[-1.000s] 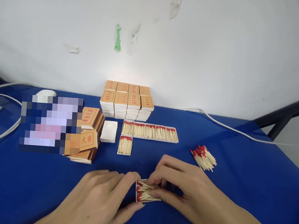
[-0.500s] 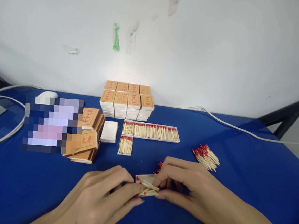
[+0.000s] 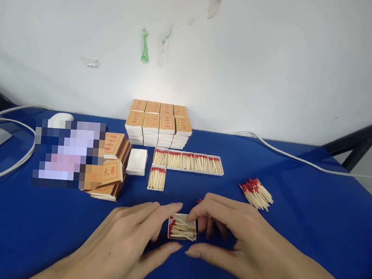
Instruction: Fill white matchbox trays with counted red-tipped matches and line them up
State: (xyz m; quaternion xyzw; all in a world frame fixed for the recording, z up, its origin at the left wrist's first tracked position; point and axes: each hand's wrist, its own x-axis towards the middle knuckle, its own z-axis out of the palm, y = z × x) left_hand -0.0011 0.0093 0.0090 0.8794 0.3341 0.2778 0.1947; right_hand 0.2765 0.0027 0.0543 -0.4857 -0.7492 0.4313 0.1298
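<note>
Left hand [image 3: 131, 233] and right hand [image 3: 246, 233]: thumb and forefinger wide on each, framing one tray [image 3: 180, 216] between them. Its long axis runs 9 to 3 o'clock, its matches' [image 3: 183, 232] heads mostly toward 9. Outward: six filled trays [image 3: 187, 170], 11 to 1; one loose pile [image 3: 258, 194], 2; eight box tops [image 3: 167, 124], 11.

L grip [image 3: 128, 235] palm down, thumb [image 3: 162, 253] & index [image 3: 164, 212] spread w/ gap betw. tips. R grip [image 3: 246, 228] just R of L grip, index [image 3: 211, 207] arched, thumb [image 3: 208, 252] apart, other fingers [image 3: 221, 230] curled under. L forearm [image 3: 65, 266] back-left of L grip, R forearm [image 3: 304, 267] back-right.
</note>
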